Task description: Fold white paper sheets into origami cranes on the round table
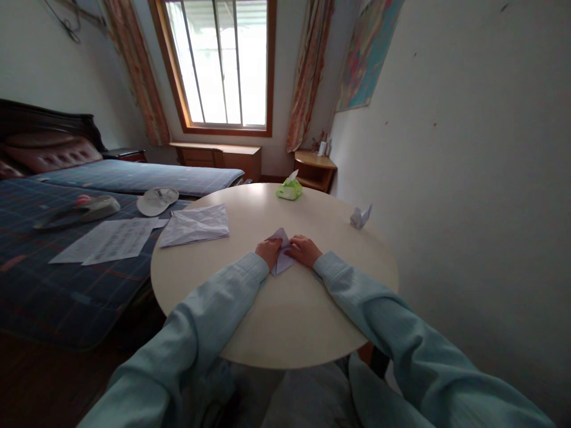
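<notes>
A folded piece of white paper (282, 263) with a pointed top lies on the round cream table (285, 333), between my two hands. My left hand (268, 252) grips its left side, fingers curled over the edge. From the right, my right hand (304, 250) has its bent fingers closed on the paper's other edge. The fingers cover part of the folds, so the full shape cannot be made out. Farther right on the table stands a small folded paper figure (360, 217) with a raised point.
Creased white sheets (196, 226) lie at the table's left edge. A green tissue pack (289, 189) sits at the far edge. On the bed (111, 297) at left are printed sheets (118, 242) and a white cap (157, 201). A wall (482, 238) runs along the right.
</notes>
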### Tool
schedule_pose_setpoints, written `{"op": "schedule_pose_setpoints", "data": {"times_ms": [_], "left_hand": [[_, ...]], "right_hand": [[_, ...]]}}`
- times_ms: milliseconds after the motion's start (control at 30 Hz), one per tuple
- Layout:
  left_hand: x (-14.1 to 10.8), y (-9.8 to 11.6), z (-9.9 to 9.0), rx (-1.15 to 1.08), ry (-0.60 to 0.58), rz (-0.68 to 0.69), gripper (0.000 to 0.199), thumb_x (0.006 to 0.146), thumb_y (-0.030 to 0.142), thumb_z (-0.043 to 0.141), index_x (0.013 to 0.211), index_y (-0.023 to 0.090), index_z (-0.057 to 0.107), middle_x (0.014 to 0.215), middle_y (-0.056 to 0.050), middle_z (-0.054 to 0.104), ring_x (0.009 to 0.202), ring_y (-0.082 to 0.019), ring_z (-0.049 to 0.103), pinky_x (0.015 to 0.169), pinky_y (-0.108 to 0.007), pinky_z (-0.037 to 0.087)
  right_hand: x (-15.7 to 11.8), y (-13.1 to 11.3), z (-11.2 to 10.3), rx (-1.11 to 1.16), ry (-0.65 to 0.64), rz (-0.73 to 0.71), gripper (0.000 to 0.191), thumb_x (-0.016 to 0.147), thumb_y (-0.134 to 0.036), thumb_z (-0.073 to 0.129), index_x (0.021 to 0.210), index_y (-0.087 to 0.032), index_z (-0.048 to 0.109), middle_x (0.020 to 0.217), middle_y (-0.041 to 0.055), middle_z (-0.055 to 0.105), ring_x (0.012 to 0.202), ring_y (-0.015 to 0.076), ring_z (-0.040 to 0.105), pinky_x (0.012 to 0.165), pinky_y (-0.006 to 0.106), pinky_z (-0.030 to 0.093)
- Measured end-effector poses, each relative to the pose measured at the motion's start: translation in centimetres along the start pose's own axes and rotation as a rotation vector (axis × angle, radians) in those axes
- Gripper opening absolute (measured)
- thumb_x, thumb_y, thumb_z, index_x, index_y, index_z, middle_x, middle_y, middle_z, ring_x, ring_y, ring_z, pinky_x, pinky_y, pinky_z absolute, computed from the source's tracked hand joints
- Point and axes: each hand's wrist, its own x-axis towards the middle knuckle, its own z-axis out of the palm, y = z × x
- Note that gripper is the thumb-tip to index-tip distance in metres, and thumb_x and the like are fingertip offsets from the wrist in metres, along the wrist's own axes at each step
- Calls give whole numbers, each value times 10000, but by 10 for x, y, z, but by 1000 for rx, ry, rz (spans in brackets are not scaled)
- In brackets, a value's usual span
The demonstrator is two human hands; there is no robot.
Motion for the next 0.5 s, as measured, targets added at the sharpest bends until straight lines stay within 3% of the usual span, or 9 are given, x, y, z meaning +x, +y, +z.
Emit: {"op": "schedule_pose_setpoints", "data": {"times_ms": [500], "left_hand": [[3, -3, 2, -25, 13, -54, 148, 744, 270, 388, 849, 181, 444, 836, -34, 573, 774, -152, 536, 641, -235, 398]], "right_hand": [[0, -2, -1, 28, -9, 84, 103, 690, -233, 492, 662, -163, 562, 658, 20, 568, 630, 101, 495, 577, 193, 351]]}}
